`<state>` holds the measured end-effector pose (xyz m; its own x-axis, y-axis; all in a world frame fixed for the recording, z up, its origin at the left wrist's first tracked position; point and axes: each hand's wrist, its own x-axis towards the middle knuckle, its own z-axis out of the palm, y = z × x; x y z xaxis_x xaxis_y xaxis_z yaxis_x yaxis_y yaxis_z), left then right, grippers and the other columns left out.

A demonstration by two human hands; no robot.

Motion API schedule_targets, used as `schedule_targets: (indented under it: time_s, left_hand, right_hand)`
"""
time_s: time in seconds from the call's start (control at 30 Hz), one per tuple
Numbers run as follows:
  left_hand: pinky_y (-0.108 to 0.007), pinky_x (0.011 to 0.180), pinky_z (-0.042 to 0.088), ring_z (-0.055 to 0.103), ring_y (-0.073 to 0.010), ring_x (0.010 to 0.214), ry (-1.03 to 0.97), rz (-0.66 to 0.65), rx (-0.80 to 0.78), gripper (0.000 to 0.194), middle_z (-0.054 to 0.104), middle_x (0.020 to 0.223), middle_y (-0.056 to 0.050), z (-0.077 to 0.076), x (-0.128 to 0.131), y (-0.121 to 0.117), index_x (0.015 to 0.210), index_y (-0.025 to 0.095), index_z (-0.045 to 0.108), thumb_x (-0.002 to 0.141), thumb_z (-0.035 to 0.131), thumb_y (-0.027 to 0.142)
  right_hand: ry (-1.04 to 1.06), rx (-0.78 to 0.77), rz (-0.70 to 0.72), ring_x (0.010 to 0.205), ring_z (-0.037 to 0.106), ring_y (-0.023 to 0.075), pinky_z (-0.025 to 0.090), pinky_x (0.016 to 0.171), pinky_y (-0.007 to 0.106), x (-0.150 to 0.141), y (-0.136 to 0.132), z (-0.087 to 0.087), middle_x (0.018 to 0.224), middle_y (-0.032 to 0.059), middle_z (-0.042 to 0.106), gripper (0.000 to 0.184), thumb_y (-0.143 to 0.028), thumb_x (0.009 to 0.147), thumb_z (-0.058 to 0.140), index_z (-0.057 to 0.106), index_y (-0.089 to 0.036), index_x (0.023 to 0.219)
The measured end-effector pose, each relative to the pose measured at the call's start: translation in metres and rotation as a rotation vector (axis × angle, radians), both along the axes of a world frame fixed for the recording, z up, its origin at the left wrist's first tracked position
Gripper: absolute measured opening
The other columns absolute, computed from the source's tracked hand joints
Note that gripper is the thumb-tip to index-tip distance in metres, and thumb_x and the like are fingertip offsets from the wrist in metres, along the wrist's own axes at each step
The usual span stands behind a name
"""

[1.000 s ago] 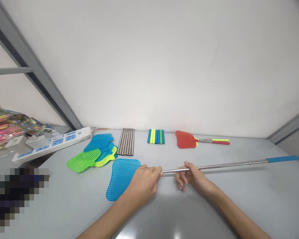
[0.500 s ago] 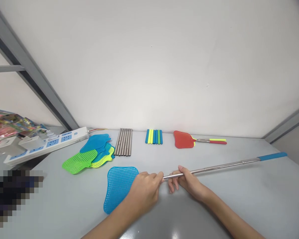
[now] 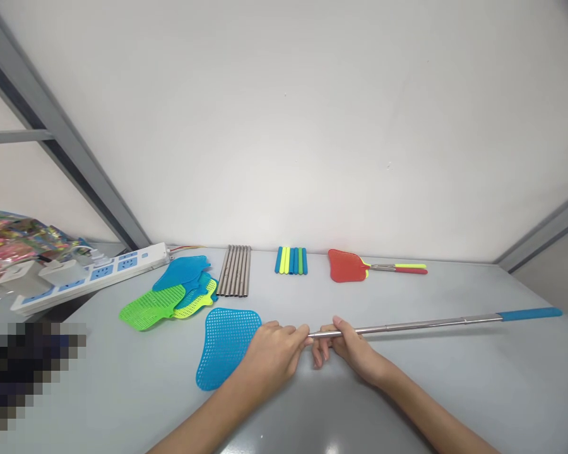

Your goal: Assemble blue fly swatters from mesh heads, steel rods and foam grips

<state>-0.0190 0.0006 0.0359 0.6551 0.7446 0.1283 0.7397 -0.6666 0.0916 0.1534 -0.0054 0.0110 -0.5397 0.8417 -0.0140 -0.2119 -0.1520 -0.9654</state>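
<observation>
A blue fly swatter with its telescopic metal rod stretched out long lies across both my hands. My left hand is closed around the neck, where the perforated head meets the rod; the joint itself is hidden under the fingers. My right hand pinches the rod just to the right, thumb on top and fingers curled below. The rod runs off to the right and ends in a blue grip, held above the table.
Loose swatter heads in green, blue and yellow overlap at left. Several metal rods, coloured grips and a red swatter, with a yellow one under it, lie along the wall. A power strip with plugs stands at far left.
My right hand has slid left along the rod, closer to my left hand. The grip end swung up, then dropped back. My left hand keeps its hold on the neck.
</observation>
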Motion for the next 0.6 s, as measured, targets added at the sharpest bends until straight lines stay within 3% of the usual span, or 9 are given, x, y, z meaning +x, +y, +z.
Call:
schedule_targets:
  time_s: [0.3,0.6]
  left_hand:
    - [-0.025,0.055,0.029,0.052,-0.0125,0.053,-0.044,-0.02,-0.047,0.023,0.06,0.063,0.003,0.0027,0.0031,-0.0016,0.071,0.02,0.046,0.085,0.028,0.019]
    - [-0.026,0.06,0.028,0.047,-0.0132,0.06,-0.126,0.012,0.034,0.031,0.053,0.062,0.001,0.0051,-0.0001,0.0061,0.069,0.019,0.049,0.086,0.026,0.031]
  right_hand:
    - [-0.139,0.101,-0.017,0.072,0.05,0.0173,0.032,0.08,0.033,-0.0007,-0.0015,0.0019,0.063,0.0035,0.054,0.059,-0.041,0.085,0.006,0.054,-0.017,0.06]
    - [-0.042,-0.015,-0.045,0.061,0.052,0.016,0.035,0.074,0.035,-0.002,0.0028,0.0035,0.062,0.0033,0.054,0.051,-0.047,0.083,0.021,0.056,-0.014,0.067]
